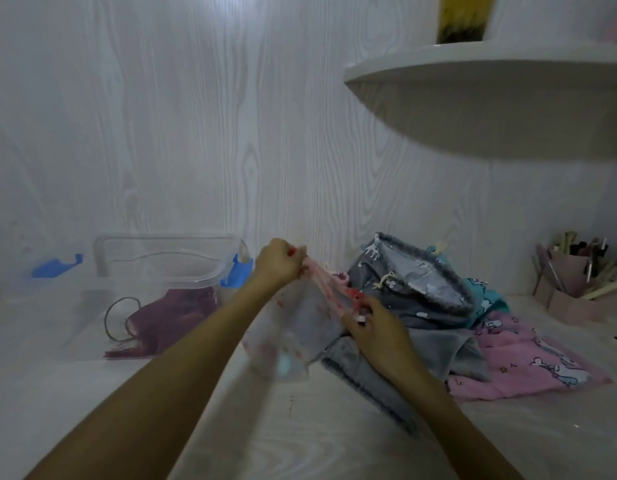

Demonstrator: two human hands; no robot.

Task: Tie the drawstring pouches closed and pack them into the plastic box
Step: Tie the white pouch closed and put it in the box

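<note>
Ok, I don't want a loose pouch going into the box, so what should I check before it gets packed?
1. Both hands on the drawstring: left hand and right hand each have a grip on the pink cord: ok.
2. White pouch knotted: cannot tell, blurred.
3. Plastic box open: ok.
4. Room in the box: only a maroon pouch inside: ok.
5. Pouch pile all tied: not ok, the grey one gapes.

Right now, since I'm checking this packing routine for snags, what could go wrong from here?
1. The left hand and right hand stretch the pink cord of the white pouch in mid-air; a slipped grip could leave it untied.
2. The pile of pouches lies just behind the right hand, so the cord may snag one.
3. In the plastic box, the maroon pouch trails a loose cord that could tangle with the next one.
</note>
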